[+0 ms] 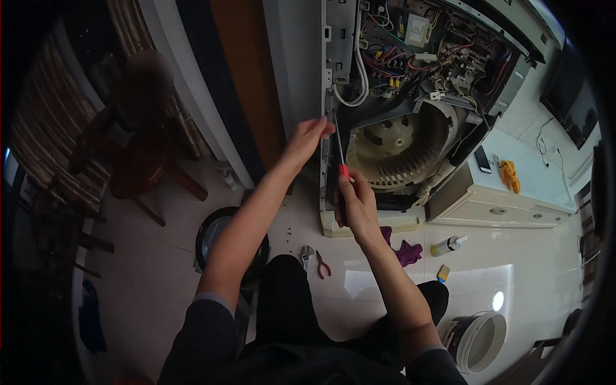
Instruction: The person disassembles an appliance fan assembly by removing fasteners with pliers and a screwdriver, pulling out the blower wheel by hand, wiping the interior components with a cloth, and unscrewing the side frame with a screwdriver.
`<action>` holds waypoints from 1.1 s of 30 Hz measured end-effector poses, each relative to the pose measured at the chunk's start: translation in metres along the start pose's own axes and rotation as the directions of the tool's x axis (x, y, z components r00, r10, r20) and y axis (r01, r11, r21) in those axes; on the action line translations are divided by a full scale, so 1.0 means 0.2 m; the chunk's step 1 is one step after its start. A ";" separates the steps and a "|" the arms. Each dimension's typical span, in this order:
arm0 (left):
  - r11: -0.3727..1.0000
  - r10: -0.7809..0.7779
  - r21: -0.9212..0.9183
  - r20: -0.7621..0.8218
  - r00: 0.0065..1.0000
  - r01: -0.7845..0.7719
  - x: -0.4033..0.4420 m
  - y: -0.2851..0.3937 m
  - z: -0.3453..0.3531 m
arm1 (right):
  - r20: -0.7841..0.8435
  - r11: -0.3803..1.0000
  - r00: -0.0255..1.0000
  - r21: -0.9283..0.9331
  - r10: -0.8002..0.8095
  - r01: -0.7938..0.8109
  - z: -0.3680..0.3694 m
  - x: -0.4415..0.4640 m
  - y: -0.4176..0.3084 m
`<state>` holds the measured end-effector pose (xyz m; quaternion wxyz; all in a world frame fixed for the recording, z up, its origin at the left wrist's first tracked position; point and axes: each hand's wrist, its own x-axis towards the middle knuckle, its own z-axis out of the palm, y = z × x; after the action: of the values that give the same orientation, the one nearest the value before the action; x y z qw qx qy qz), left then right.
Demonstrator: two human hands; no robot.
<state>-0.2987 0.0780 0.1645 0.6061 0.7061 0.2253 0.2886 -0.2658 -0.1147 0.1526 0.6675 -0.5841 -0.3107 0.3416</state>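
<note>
My right hand [357, 204] is wrapped round the red and black handle of a screwdriver [344, 171], whose long shaft points up along the inner left edge of an opened appliance. My left hand [306, 142] is at the metal frame [326, 167] of that appliance, near the shaft's tip. Its fingers are pressed together, and what they hold, if anything, is too small to make out. Right of the screwdriver is a round fan wheel [399, 142] in its housing. Wires and circuit parts [417, 58] fill the compartment above, with a white cable [364, 83] looping down.
Pliers [323, 265], an adjustable wrench [307, 255], small screws, a purple cloth [409, 253], a spray bottle [447, 245], a brush [443, 273] and a bucket [484, 343] are on the floor. A cabinet [500, 202] stands right, a wooden stool [144, 173] left.
</note>
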 end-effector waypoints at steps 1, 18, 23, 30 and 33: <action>1.000 0.001 -0.001 0.015 1.000 -0.001 -0.01 -0.02 0.00 | -0.015 1.000 1.000 0.001 -0.001 0.001 0.02 -0.01 0.01; 0.966 0.108 -0.251 0.187 0.976 -0.059 0.02 -0.07 -0.05 | -0.148 0.998 0.987 0.042 0.062 -0.056 0.17 -0.13 0.01; 0.965 0.085 -0.259 0.173 0.981 -0.038 0.04 -0.08 -0.05 | -0.135 0.997 0.989 0.068 0.056 -0.047 0.16 -0.11 -0.01; 0.959 0.072 -0.280 0.133 0.989 -0.032 0.03 -0.06 -0.03 | -0.103 0.993 0.992 0.104 0.070 -0.059 0.16 -0.10 0.00; 0.960 0.094 -0.276 0.134 0.987 -0.054 0.05 -0.08 -0.03 | -0.131 0.994 0.990 0.096 0.059 -0.046 0.16 -0.10 -0.01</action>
<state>-0.2954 0.0923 0.1499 0.7009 0.6433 0.1124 0.2869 -0.3037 -0.1126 0.1586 0.7041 -0.5821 -0.2334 0.3330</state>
